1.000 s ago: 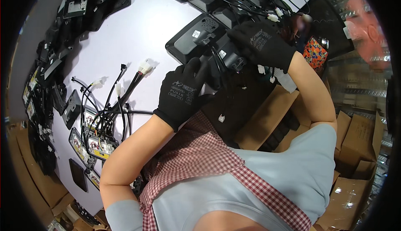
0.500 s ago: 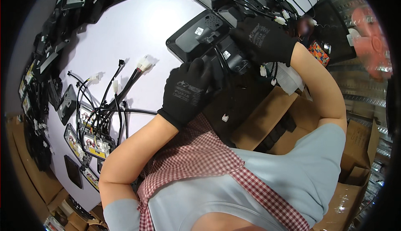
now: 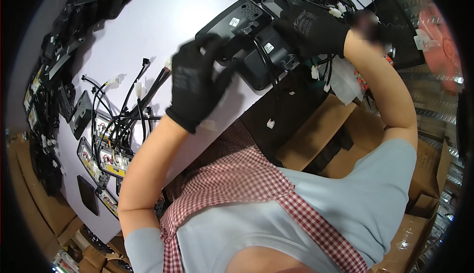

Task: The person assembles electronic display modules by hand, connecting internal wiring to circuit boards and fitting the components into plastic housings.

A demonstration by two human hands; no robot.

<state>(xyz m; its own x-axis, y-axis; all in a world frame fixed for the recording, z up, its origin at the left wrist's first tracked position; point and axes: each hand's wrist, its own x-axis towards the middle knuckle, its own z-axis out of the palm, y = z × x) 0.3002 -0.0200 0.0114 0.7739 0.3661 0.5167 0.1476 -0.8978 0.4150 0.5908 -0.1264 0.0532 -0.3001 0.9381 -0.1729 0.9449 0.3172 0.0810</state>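
Head view, sole view. Large black plastic housing with a rounded rectangular outline (image 3: pixel 228 18) lies on the white smooth-topped table (image 3: pixel 153 31), right of centre, perforated patch and small white label facing up. A second, nearer black plastic housing (image 3: pixel 280 53) sits against its near-right side, close to the table's near edge; thick black cable (image 3: pixel 266 63) crosses it.

Left hand (image 3: pixel 193 83), black-gloved, blurred: fingers spread, thumb apart from them, at the first housing's left end. Contact there: cannot tell. Right hand (image 3: pixel 316 31), black-gloved, at the right side of the nearer housing; fingertips hidden, so grip not determinable. Hands well apart.

Small white plug (image 3: pixel 270 123) shows nearer than the table edge, left of the open brown cardboard box (image 3: pixel 316 134). To the left, black cable bundle with white connectors (image 3: pixel 138 91).

Risks (judged): nearer housing could tip off if pulled nearer, since little table remains beneath that side. Plug could snag on the box rim if drawn right, straining its lead. Lifting one housing could drag the other should the cable be caught between them.
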